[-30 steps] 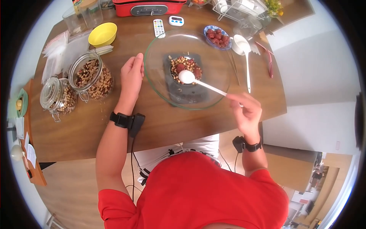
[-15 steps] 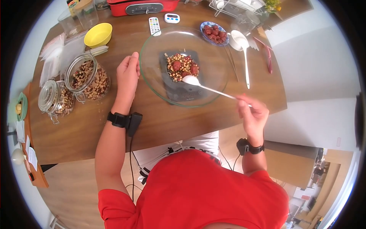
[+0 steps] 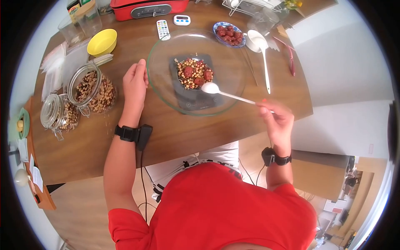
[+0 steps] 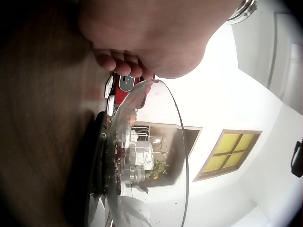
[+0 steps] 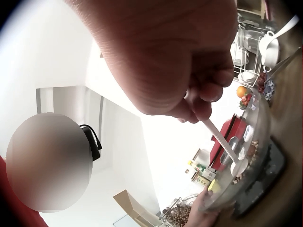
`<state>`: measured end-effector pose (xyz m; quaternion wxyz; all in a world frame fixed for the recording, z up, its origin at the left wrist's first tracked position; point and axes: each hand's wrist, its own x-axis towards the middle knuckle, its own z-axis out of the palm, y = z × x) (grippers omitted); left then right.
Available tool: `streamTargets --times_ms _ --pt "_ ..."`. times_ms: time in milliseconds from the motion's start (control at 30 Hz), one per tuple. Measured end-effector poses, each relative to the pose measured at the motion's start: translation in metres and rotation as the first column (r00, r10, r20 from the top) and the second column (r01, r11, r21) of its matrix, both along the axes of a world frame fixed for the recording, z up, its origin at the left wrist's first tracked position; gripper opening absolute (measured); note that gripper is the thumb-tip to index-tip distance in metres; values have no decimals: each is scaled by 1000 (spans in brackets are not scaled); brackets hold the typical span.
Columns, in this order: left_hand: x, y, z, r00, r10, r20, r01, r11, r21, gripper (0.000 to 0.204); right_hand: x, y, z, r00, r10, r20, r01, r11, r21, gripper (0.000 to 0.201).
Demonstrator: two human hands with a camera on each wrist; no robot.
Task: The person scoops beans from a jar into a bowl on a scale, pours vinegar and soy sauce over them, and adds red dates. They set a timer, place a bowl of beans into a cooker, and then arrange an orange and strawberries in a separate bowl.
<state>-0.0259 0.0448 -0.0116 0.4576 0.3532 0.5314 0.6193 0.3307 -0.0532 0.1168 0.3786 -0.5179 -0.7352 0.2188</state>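
In the head view my right hand [image 3: 278, 121] pinches the handle of a white long-handled spoon [image 3: 211, 88]. The spoon's bowl end is down inside a large clear glass bowl [image 3: 233, 102], at the near edge of a heap of mixed beans [image 3: 183, 80]. Three wrinkled red dates [image 3: 199, 82] lie on the beans. Under the glass is a black kitchen scale [image 3: 196, 103]. Beside the left rim my left hand [image 3: 135, 83] rests, fingers loosely curled; its fingertips [image 4: 136, 71] come right up near the rim in the left wrist view.
Two clip-top jars, a large one [image 3: 106, 98] and a small one [image 3: 68, 116], stand left with a yellow bowl [image 3: 102, 43]. Behind are a remote [image 3: 163, 30], timer [image 3: 181, 20] and red appliance [image 3: 150, 9]. Right are a dish of dates [image 3: 229, 35], tongs [image 3: 251, 68] and a white ladle [image 3: 266, 71].
The right hand has drawn the spoon back from over the beans towards the near side of the glass bowl, uncovering a third date. The left hand stays by the rim; the head view has shifted slightly.
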Motion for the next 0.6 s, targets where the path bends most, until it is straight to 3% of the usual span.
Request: streamTargets --times_ms 100,367,433,500,600 --pt "0 -1 1 1000 -3 6 3 1000 -3 41 10 -4 11 993 -84 -88 81 996 -37 9" --pt "0 -1 0 1000 -15 5 15 1000 7 40 3 6 3 994 -52 98 56 998 -37 8" --pt "-1 -1 0 1000 -9 14 9 1000 -9 39 2 10 -2 997 -51 49 52 999 -9 8" --pt "-3 2 -3 1000 -10 14 10 1000 3 39 1 15 -4 985 -114 -132 116 993 7 9" --pt "-1 0 -4 1000 -23 13 23 1000 15 40 -13 38 -6 994 -21 -104 28 998 64 11"
